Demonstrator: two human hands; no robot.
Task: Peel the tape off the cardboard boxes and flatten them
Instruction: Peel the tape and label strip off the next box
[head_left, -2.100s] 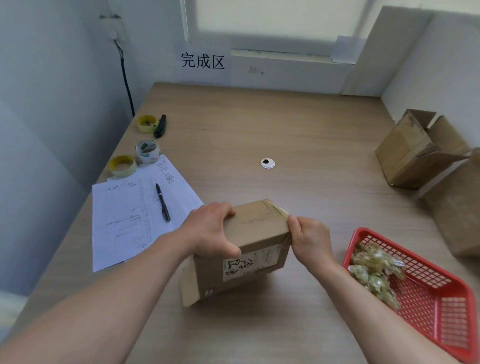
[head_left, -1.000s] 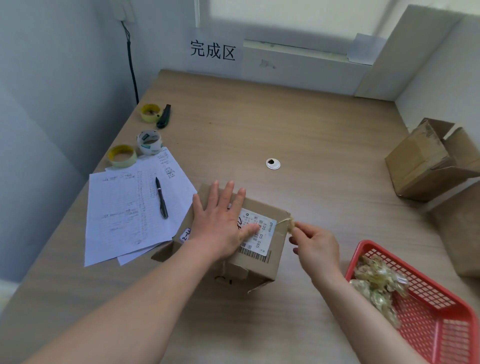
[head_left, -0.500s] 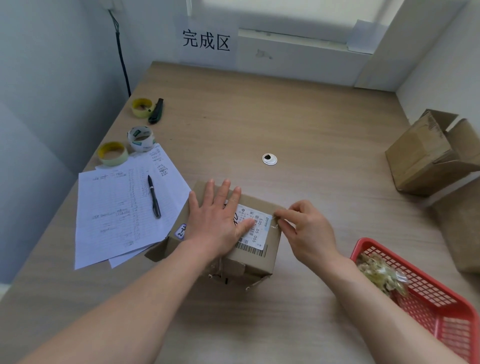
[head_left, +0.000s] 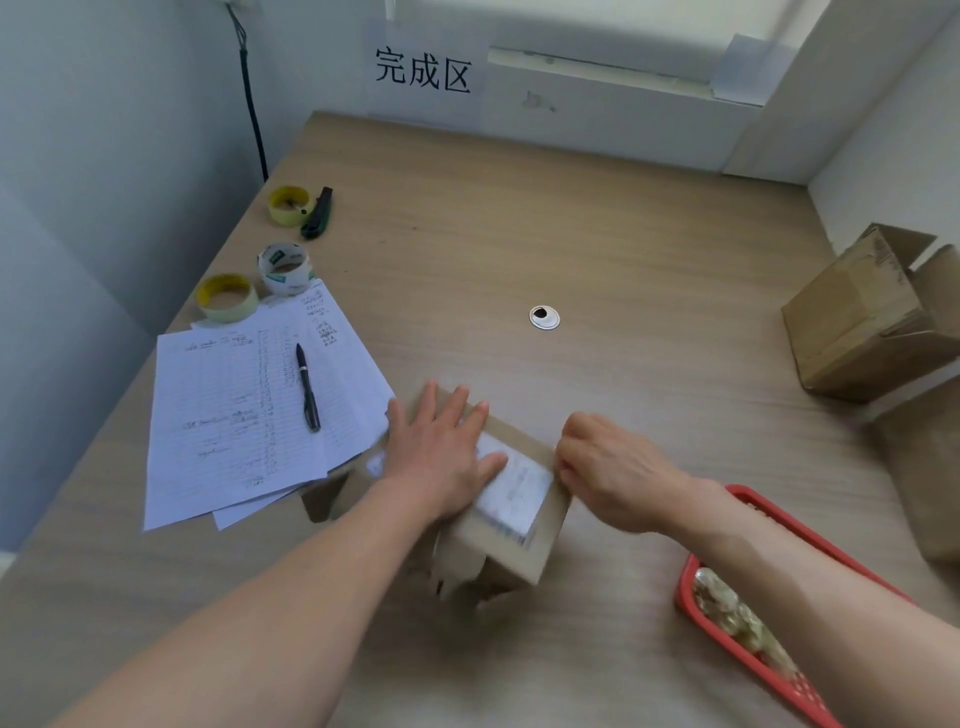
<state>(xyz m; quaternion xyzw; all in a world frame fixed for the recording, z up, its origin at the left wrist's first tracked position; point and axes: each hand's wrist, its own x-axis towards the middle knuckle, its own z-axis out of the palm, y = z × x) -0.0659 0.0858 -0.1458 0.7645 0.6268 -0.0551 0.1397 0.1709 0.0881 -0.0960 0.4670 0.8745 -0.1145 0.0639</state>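
The left hand (head_left: 441, 462) lies flat, fingers straight, pressing the cardboard box (head_left: 498, 519) down on the table (head_left: 571, 218). Just right of it, the right hand (head_left: 608, 467) curls at the box's edge, seemingly pinching tape, though blur hides it. Peeling looks underway; next, a steady pull away from the pinned box.

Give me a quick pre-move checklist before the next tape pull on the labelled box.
1. Cardboard box pinned: left hand lies flat on top. Ok.
2. Right hand at the box's right top edge, fingers curled. Ok.
3. Tape end actually pinched: hidden under the fingers, blurred. Cannot tell.
4. Red basket for peeled tape beside the right forearm. Ok.
5. Papers touch the box's left flap, may shift. Not ok.
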